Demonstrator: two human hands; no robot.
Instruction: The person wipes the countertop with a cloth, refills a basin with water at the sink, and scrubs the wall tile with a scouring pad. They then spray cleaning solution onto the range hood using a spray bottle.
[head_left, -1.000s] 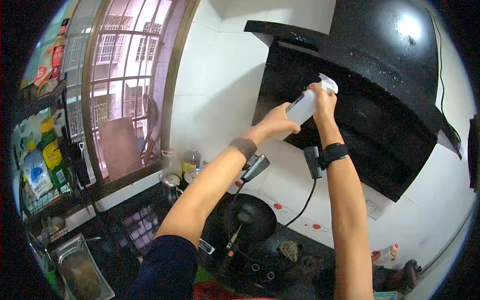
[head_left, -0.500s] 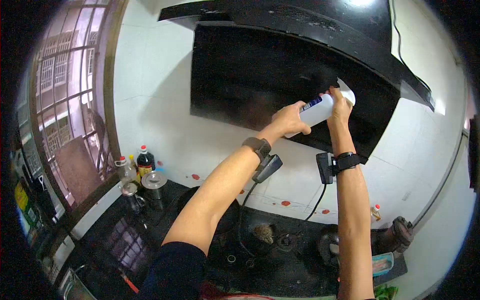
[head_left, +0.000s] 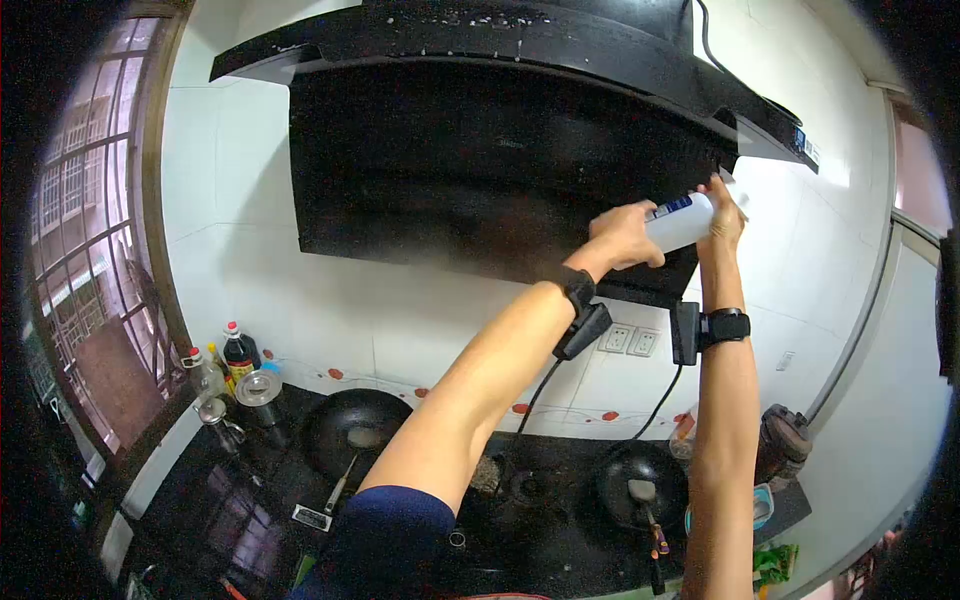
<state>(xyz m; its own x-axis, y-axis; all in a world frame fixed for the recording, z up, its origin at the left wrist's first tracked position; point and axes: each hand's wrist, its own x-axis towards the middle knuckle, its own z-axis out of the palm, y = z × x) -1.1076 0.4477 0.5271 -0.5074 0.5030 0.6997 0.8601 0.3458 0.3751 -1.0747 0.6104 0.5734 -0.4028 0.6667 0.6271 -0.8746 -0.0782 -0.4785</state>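
A white spray bottle point(head_left: 680, 224) with a dark blue label is held tilted in front of the black range hood point(head_left: 450, 170), near its right end. My left hand point(head_left: 625, 238) grips the bottle's lower body. Around the neck and trigger, my right hand point(head_left: 724, 218) is closed. The nozzle is partly hidden by the fingers and points up toward the hood. White foam-like drops dot the hood's upper edge. Both wrists wear black straps with dark boxes and cables.
Below are a wok point(head_left: 350, 425) at left and a smaller pan point(head_left: 643, 470) at right, each with a utensil. Bottles point(head_left: 238, 355) and a lidded metal pot point(head_left: 259, 388) stand by the window. Wall sockets point(head_left: 630, 341) sit under the hood. A dark jug point(head_left: 785, 440) is at right.
The view has turned right and the hood now fills more of it. Both hands have moved right along the hood with the bottle, keeping their hold on it.
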